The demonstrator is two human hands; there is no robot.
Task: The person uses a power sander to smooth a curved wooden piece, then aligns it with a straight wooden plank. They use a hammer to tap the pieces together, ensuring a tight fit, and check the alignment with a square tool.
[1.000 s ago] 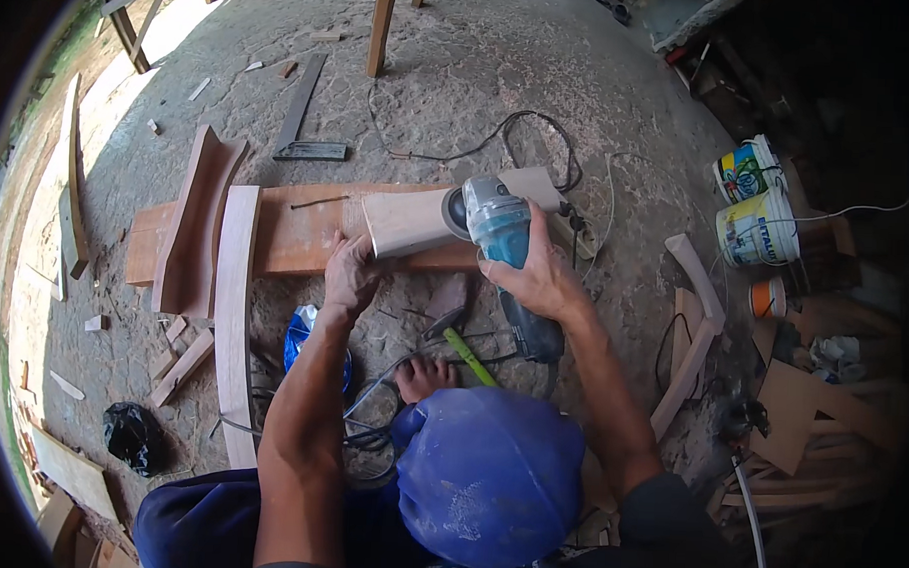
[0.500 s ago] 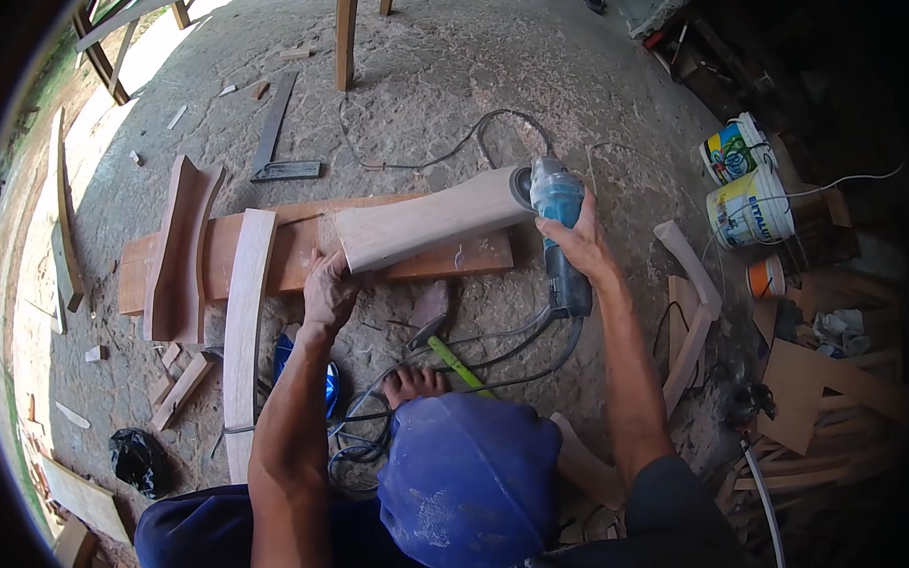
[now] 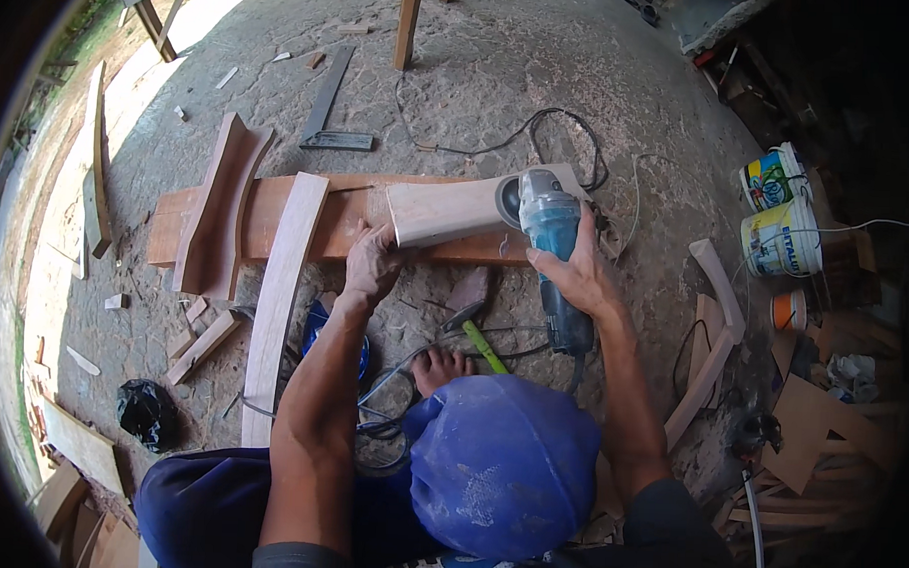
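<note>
My right hand [image 3: 587,277] is wrapped round a teal and dark grey angle grinder [image 3: 565,323]. Its round sanding disc [image 3: 510,202] meets the upper face of a pale, gently curved wooden piece [image 3: 445,216], toward the right part of it. At that piece's near left corner, my left hand [image 3: 372,265] grips the edge with closed fingers. The wooden piece lies on a reddish-brown plank [image 3: 347,218] on the floor. The grinder hides a stretch of the piece's right half.
Left of my left hand are a long pale curved slat [image 3: 277,298] and a reddish curved piece [image 3: 217,211]. A green-handled hammer [image 3: 484,347] lies near a foot [image 3: 442,369]. A dark try square [image 3: 336,138] lies beyond the plank. Buckets [image 3: 782,240] stand at right; cord loops cross the floor.
The grinder has moved leftward along the wooden piece, away from its right end, and its body is turned slightly. My left hand keeps its corner grip. The whole view has shifted.
</note>
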